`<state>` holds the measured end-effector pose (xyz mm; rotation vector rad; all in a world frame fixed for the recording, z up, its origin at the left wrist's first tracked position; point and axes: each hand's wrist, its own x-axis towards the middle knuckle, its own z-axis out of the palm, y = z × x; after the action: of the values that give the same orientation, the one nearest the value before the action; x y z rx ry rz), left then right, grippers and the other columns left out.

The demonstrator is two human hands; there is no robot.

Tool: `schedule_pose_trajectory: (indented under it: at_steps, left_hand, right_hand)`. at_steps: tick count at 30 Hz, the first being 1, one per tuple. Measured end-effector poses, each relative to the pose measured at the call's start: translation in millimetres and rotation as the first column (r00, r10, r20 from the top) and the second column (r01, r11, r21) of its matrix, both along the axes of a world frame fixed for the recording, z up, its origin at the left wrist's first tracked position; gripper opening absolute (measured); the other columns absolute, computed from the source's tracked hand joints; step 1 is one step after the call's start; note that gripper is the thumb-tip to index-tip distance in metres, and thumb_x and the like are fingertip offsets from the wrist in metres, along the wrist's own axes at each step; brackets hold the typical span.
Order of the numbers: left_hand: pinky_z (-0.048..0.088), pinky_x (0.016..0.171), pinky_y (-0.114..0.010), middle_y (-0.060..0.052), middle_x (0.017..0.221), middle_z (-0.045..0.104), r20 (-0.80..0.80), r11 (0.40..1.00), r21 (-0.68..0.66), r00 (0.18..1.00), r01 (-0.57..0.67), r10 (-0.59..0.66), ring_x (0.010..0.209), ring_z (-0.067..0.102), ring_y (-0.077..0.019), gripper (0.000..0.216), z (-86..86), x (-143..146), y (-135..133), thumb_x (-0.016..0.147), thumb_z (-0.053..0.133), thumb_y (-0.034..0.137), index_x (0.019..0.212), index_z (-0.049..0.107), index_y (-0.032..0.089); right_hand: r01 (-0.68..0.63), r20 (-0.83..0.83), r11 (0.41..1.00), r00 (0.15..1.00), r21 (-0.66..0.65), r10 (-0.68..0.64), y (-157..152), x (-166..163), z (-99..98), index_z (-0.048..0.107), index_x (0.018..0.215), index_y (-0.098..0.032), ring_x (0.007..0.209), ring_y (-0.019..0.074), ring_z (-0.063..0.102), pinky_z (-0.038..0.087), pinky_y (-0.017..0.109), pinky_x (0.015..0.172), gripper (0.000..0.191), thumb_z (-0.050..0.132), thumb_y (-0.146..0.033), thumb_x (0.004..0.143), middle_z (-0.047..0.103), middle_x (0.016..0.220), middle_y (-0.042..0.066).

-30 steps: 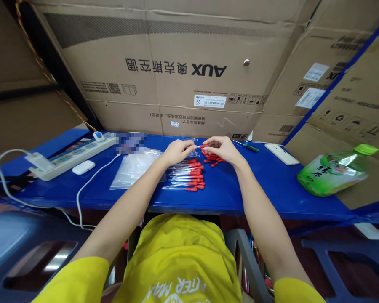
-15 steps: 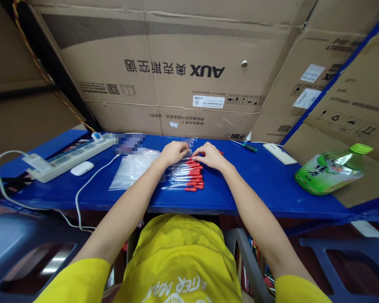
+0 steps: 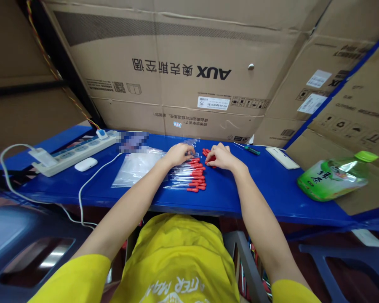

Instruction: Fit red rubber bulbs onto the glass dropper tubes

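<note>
My left hand [image 3: 180, 154] is over the upper end of a row of droppers, fingers curled closed on a thin glass tube that they partly hide. Bare glass tubes [image 3: 194, 141] with clear ends lie just beyond it. Below it lie several glass droppers [image 3: 180, 176] side by side, their red rubber bulbs [image 3: 198, 173] pointing right. My right hand [image 3: 223, 156] is at a small pile of loose red rubber bulbs [image 3: 205, 151], thumb and fingers pinched at a bulb; the hand covers part of the pile.
Clear plastic bags [image 3: 135, 169] lie left of the droppers. Further left are a power strip [image 3: 77, 153], a white earphone case [image 3: 86, 164] and a cable. To the right are a screwdriver [image 3: 252, 150], a phone [image 3: 281, 158] and a green tea bottle [image 3: 333, 176]. Cardboard [image 3: 177, 42] stands behind.
My right hand has moved right, away from my left fingers, to the loose bulbs, uncovering part of their pile. My left hand stays by the tubes. The whole view has shifted slightly.
</note>
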<state>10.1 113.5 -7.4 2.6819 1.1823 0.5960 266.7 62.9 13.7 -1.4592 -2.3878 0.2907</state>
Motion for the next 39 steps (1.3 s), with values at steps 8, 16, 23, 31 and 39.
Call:
schedule_pose_trajectory:
  at_steps: [8, 16, 23, 31, 39]
  left_hand:
    - [0.048, 0.081, -0.027, -0.005, 0.104, 0.079, -0.018, 1.0, 0.005, 1.0, 0.017, -0.017, 0.094, 0.07, -0.0206, 0.019, -1.2, 1.8, 0.0, 0.091, 0.069, 0.024, 0.105, 0.082, 0.023]
    - [0.048, 0.079, -0.027, -0.005, 0.104, 0.079, 0.026, 0.999, 0.002, 0.999, 0.035, -0.035, 0.092, 0.07, -0.0198, 0.018, -3.2, 3.0, 1.8, 0.089, 0.073, 0.024, 0.105, 0.081, 0.022]
    - [0.047, 0.078, -0.026, -0.005, 0.102, 0.08, 0.038, 0.998, -0.002, 0.997, 0.069, -0.069, 0.086, 0.069, -0.0181, 0.015, -4.6, 1.9, 6.0, 0.088, 0.074, 0.025, 0.101, 0.082, 0.022]
    - [0.048, 0.077, -0.026, -0.004, 0.1, 0.081, 0.061, 0.996, -0.036, 0.995, 0.085, -0.083, 0.087, 0.071, -0.0181, 0.014, -4.4, 2.1, 6.9, 0.086, 0.077, 0.027, 0.099, 0.082, 0.022]
    - [0.047, 0.075, -0.027, -0.004, 0.1, 0.082, 0.014, 0.999, -0.008, 0.999, 0.037, -0.037, 0.088, 0.072, -0.0201, 0.014, -0.8, 3.5, 4.6, 0.086, 0.077, 0.023, 0.098, 0.083, 0.022]
  right_hand:
    - [-0.192, -0.735, 0.957, 0.678, -0.219, -0.032, -4.1, -9.9, 6.5, 0.064, 0.096, -0.022, 0.063, 0.0141, 0.058, 0.046, 0.026, 0.059, 0.028, 0.078, -0.039, 0.079, 0.068, 0.071, -0.003]
    - [-0.38, -0.943, 0.895, 0.312, -0.234, -0.114, -14.6, -27.9, 22.9, 0.061, 0.094, -0.025, 0.069, 0.0168, 0.057, 0.049, 0.03, 0.066, 0.029, 0.078, -0.044, 0.078, 0.066, 0.076, 0.0]
    - [-0.432, -0.938, 0.862, 0.324, -0.265, -0.126, -16.8, -31.7, 22.3, 0.06, 0.096, -0.026, 0.069, 0.0183, 0.057, 0.05, 0.032, 0.066, 0.031, 0.078, -0.045, 0.079, 0.066, 0.077, 0.001]
    - [-0.464, -0.93, 0.84, 0.349, -0.28, -0.117, -17.5, -32.1, 22.2, 0.06, 0.098, -0.026, 0.07, 0.0183, 0.057, 0.05, 0.033, 0.069, 0.032, 0.079, -0.044, 0.079, 0.067, 0.08, 0.0]
    - [-0.472, -0.911, 0.827, 0.399, -0.306, -0.109, -20.0, -35.8, 21.6, 0.06, 0.097, -0.025, 0.069, 0.0175, 0.059, 0.049, 0.032, 0.07, 0.031, 0.079, -0.044, 0.08, 0.069, 0.079, 0.0]
